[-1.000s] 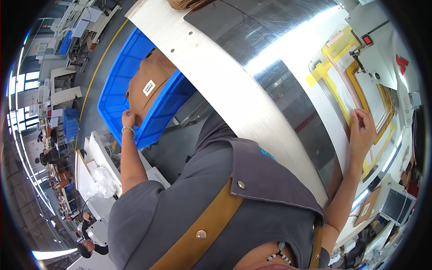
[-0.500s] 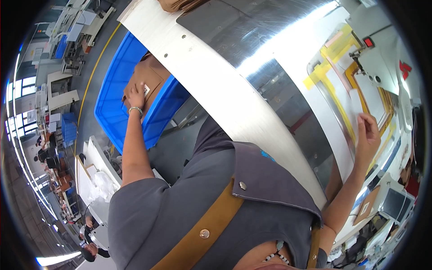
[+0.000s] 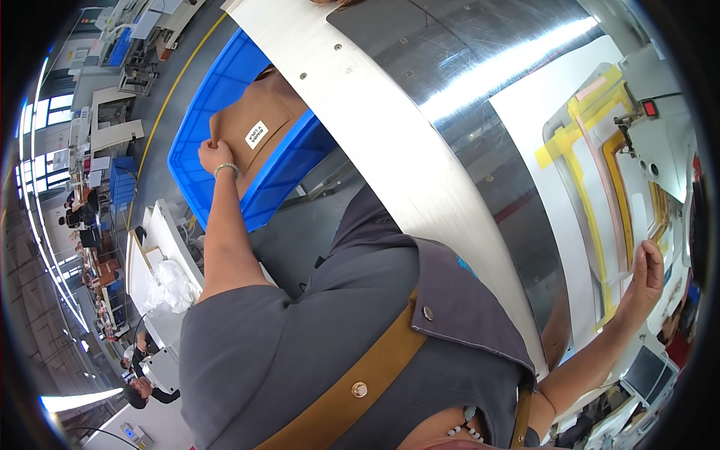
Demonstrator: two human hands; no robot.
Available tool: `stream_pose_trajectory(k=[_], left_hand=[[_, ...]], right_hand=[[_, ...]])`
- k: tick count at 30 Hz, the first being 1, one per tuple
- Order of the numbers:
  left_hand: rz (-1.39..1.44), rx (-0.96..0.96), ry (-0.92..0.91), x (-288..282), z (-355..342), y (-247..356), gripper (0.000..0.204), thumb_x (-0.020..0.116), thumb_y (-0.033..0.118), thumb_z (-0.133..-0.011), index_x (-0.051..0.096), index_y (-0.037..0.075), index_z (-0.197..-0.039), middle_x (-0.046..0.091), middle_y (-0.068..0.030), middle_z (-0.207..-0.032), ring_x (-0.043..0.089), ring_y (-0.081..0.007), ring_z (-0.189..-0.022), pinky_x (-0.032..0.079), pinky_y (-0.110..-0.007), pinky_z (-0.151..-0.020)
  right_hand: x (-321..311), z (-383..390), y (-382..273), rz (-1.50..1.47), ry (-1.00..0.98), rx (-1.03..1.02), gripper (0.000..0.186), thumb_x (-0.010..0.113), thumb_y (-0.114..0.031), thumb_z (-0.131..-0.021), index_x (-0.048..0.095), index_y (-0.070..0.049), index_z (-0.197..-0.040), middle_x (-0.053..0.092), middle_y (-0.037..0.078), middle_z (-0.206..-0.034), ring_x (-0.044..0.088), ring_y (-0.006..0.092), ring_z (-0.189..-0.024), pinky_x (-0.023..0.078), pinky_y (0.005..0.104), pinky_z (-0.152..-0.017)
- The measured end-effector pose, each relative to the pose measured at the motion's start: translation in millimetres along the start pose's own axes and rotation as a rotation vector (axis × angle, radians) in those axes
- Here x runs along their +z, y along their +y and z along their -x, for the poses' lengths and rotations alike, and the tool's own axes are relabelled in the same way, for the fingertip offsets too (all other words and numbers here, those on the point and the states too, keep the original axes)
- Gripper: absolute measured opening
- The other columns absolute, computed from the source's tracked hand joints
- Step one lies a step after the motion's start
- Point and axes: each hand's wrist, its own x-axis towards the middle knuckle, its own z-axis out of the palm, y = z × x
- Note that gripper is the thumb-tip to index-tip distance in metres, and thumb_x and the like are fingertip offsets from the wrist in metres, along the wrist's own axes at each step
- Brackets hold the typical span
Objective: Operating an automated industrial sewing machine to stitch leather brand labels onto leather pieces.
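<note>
My left hand [image 3: 216, 155] pinches the near left edge of a flat brown leather-like panel [image 3: 238, 135] with a white label on it. The panel lies at a slant in a blue plastic bin [image 3: 191, 146], with more brown material beneath it. My right hand [image 3: 646, 274] hovers at the right, beside a flat frame [image 3: 592, 217] edged with yellow tape. Its fingers are curled in, and nothing shows between them. The white machine head [image 3: 660, 142] stands just beyond the frame.
A pale worktop edge [image 3: 390, 142] runs between the bin and a shiny metal plate [image 3: 450, 75]. A screen [image 3: 646, 371] stands at the lower right. On the left are a white bench with a clear plastic bag [image 3: 171, 289], and other people [image 3: 142, 386] farther off.
My left hand has gone from lying on the panel beside its label to gripping its left edge, leaving the label uncovered. My right hand appears lower and farther right; the view has shifted too.
</note>
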Motion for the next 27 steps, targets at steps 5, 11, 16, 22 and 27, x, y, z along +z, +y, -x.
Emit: stream_pose_trajectory(k=[5,11,16,22,27], left_hand=[[-0.262,0.113,0.408,-9,36,22,0.072,0.078,0.033,-0.091,0.053,0.008,-0.153,0.048,-0.023,-0.156,0.044,-0.0386,-0.145,0.037,-0.057,-0.114],[-0.194,0.526,-0.346,51,-21,-36,0.064,0.064,0.043,-0.103,0.051,0.006,-0.154,0.051,-0.03,-0.153,0.046,-0.0422,-0.146,0.037,-0.053,-0.119],[-0.149,0.54,-0.059,21,-54,42,0.058,0.064,0.044,-0.102,0.069,-0.006,-0.13,0.068,-0.0316,-0.13,0.063,-0.0435,-0.126,0.049,-0.051,-0.107],[0.674,1.139,-0.009,-53,82,317,0.042,0.051,0.027,-0.113,0.067,-0.003,-0.136,0.06,-0.0191,-0.151,0.054,-0.0348,-0.142,0.042,-0.041,-0.116],[0.674,1.683,-0.577,-80,254,444,0.039,0.051,0.021,-0.11,0.067,0.004,-0.141,0.057,-0.0149,-0.156,0.047,-0.035,-0.149,0.034,-0.047,-0.123]], right_hand=[[-24,1,6,0.099,0.016,0.064,0.023,0.065,-0.01,-0.107,0.073,0.0,-0.126,0.071,0.007,-0.127,0.064,0.0147,-0.12,0.046,0.0291,-0.109],[-31,-13,8,0.235,-0.02,0.102,0.028,0.066,-0.014,-0.107,0.072,0.001,-0.128,0.072,0.008,-0.126,0.065,0.0155,-0.118,0.047,0.029,-0.107],[-28,-27,-16,0.373,-0.029,0.13,0.028,0.069,-0.016,-0.104,0.074,0.001,-0.125,0.075,0.009,-0.126,0.067,0.0147,-0.117,0.049,0.0283,-0.106],[6,-60,-38,0.457,0.144,-0.043,0.025,0.074,-0.022,-0.096,0.078,-0.003,-0.112,0.078,0.009,-0.115,0.072,0.0202,-0.103,0.053,0.0349,-0.092],[48,-73,-37,0.512,-0.065,-0.03,0.025,0.069,-0.024,-0.101,0.077,-0.006,-0.116,0.077,0.007,-0.109,0.07,0.0165,-0.099,0.052,0.0311,-0.092]])
